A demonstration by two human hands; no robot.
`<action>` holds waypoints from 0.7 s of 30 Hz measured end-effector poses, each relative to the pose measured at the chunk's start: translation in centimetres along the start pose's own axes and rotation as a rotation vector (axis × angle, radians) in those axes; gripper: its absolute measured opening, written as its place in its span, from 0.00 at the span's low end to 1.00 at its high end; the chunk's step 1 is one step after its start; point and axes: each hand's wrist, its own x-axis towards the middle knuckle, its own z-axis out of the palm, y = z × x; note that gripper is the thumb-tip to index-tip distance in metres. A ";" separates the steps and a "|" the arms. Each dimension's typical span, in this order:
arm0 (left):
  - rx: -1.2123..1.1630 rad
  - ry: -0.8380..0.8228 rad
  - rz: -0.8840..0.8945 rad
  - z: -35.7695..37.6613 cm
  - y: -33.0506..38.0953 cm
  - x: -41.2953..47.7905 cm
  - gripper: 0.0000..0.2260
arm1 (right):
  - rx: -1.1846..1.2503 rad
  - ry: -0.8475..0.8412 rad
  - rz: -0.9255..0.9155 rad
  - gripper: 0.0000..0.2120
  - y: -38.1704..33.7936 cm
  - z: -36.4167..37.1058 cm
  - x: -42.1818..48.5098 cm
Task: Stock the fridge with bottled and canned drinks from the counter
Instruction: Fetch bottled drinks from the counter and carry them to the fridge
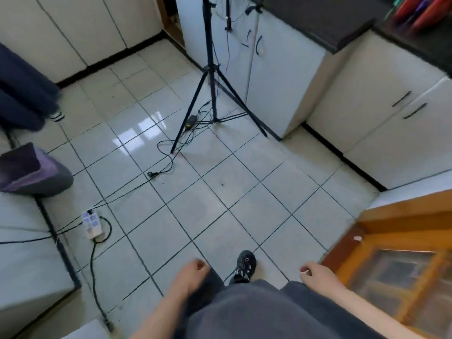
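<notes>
Both idle: left hand [194,269] & right hand [315,271] hung loosely curled, holding nothing. No drinks or fridge clearly in view; dark tabletop [325,23] was ahead-right. Risk: shoe [245,264] could catch floor cable [92,265] or tripod [210,94], causing a stumble.

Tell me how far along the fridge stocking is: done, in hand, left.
Done: nothing can be confirmed; no fridge interior, bottle or can is in view. In hand: nothing; the left hand and right hand hang loosely curled and empty above the tiled floor, a tripod ahead. Left: cannot be counted; the dark counter at upper right shows only blurred colourful shapes.
</notes>
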 end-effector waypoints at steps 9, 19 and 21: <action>0.098 -0.131 0.108 -2.2 16.7 6.1 0.07 | 0.385 0.050 0.219 0.12 7.0 -5.2 3.5; 0.613 -0.210 0.263 -3.9 40.3 18.7 0.13 | 0.757 0.155 0.481 0.06 14.7 -14.7 7.2; 0.635 -0.184 0.298 -4.1 45.8 20.5 0.14 | 0.813 0.199 0.516 0.03 15.7 -17.7 8.2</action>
